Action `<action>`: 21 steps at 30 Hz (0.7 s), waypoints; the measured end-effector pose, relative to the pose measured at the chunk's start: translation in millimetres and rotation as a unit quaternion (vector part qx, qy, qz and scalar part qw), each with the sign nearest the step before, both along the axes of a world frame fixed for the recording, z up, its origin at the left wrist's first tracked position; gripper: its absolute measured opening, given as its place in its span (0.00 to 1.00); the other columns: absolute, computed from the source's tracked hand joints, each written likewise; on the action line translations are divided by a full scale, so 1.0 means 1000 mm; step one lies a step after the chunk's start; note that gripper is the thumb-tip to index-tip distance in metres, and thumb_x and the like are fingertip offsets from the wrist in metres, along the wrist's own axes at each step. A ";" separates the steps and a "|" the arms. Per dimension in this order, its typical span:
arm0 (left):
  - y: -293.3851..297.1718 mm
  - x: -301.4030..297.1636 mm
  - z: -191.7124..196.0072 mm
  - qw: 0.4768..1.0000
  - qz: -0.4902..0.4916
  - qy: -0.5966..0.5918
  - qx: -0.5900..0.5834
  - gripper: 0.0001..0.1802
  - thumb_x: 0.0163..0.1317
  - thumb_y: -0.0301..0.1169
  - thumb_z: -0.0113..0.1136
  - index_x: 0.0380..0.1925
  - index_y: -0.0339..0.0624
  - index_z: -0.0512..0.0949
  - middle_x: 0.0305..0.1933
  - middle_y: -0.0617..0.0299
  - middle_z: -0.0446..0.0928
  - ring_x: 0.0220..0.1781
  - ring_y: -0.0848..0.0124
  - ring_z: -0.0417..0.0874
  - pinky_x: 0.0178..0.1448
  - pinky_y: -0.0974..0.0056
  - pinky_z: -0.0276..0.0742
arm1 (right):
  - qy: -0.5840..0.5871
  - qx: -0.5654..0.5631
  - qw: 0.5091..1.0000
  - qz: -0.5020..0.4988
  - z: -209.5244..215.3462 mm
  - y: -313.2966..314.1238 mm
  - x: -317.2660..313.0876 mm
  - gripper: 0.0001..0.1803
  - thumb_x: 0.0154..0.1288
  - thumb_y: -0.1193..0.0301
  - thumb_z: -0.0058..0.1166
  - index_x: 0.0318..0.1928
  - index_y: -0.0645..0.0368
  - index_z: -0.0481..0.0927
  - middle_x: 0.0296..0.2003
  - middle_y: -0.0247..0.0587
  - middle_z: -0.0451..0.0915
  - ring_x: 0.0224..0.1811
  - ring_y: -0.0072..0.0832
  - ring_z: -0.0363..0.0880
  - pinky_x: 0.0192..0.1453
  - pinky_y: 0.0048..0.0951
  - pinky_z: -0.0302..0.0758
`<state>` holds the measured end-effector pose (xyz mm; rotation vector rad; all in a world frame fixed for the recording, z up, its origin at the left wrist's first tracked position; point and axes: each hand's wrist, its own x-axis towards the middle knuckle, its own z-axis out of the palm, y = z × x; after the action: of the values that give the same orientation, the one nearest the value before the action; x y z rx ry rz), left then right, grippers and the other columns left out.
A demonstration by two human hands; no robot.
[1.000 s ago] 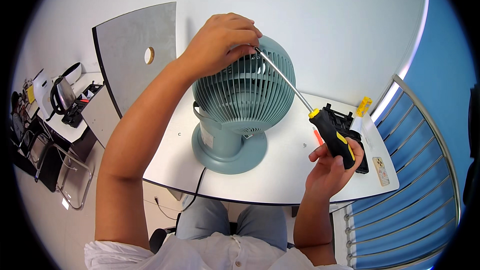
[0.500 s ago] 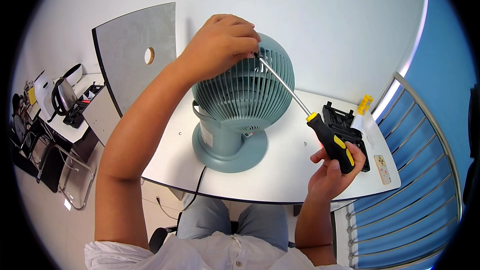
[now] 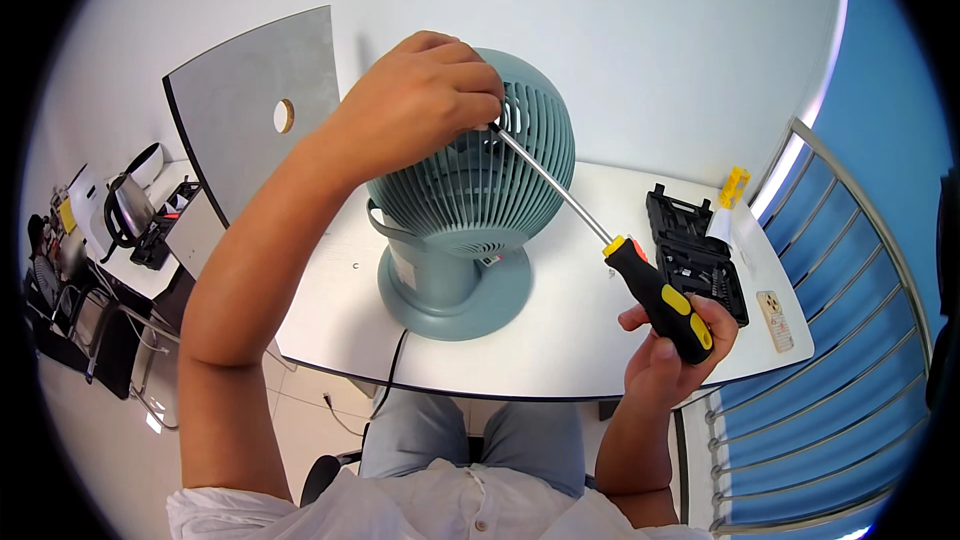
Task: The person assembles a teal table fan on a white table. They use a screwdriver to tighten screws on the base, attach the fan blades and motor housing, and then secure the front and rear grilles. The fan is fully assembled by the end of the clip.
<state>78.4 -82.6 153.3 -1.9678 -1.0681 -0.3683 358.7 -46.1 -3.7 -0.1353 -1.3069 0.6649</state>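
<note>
The white surface lies in front of me and carries all the things. A grey panel with a round hole stands at its far left corner. In the middle of the surface stands the green fan, on its round base, with the ribbed grille turned toward me; its cable hangs down over the near edge. My left hand rests on the top of the fan, and its fingers are pinched together at the grille, just where the tip of the tool arrives; I cannot tell if something small is between them. To the right of the fan, near the right edge of the surface, lies an open black tool case, well apart from the fan. My right hand is above the near right part of the surface, and its fingers are clamped on the black and yellow handle of the screwdriver. The long metal shaft goes up and to the left, and the tip touches the grille near the top.
</note>
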 end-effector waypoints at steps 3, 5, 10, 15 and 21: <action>-0.001 0.004 0.005 0.999 0.006 -0.046 -0.009 0.20 0.46 0.29 0.66 0.44 0.49 0.78 0.50 0.66 0.78 0.58 0.65 0.76 0.64 0.55 0.68 | 0.031 -0.021 0.999 0.025 -0.006 0.006 0.003 0.31 0.60 0.56 0.60 0.54 0.60 0.61 0.39 0.46 0.74 0.27 0.32 0.82 0.30 0.31 0.81; 0.008 0.002 0.008 0.991 -0.033 -0.128 -0.026 0.27 0.50 0.38 0.66 0.54 0.51 0.75 0.57 0.62 0.75 0.62 0.62 0.73 0.67 0.53 0.64 | 0.060 -0.041 0.997 0.028 -0.009 0.011 0.010 0.31 0.61 0.56 0.59 0.54 0.61 0.60 0.38 0.47 0.75 0.27 0.32 0.82 0.31 0.31 0.81; 0.049 -0.062 0.010 0.936 -0.018 -0.313 -0.159 0.46 0.52 0.66 0.57 0.66 0.52 0.66 0.69 0.53 0.64 0.72 0.54 0.61 0.74 0.50 0.54 | 0.097 -0.100 0.989 0.049 -0.016 0.017 0.018 0.28 0.62 0.57 0.54 0.54 0.59 0.60 0.34 0.49 0.78 0.24 0.30 0.79 0.27 0.29 0.78; 0.063 -0.070 -0.002 0.884 -0.034 -0.379 -0.272 0.44 0.51 0.64 0.58 0.64 0.54 0.69 0.67 0.52 0.67 0.69 0.54 0.65 0.70 0.51 0.61 | 0.120 -0.136 0.980 0.086 -0.028 0.025 0.029 0.27 0.63 0.59 0.52 0.55 0.59 0.60 0.34 0.48 0.79 0.26 0.28 0.79 0.27 0.27 0.78; 0.061 -0.057 -0.006 0.879 -0.003 -0.415 -0.235 0.38 0.53 0.59 0.58 0.61 0.52 0.72 0.61 0.53 0.73 0.62 0.55 0.73 0.68 0.53 0.64 | 0.133 -0.155 0.973 0.112 -0.036 0.029 0.027 0.28 0.62 0.61 0.54 0.56 0.61 0.60 0.34 0.47 0.78 0.26 0.29 0.79 0.29 0.28 0.78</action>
<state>21.7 -21.8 147.6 -2.2817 -1.8190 -1.1150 385.2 -17.3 -39.9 -0.1479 -0.9613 1.0421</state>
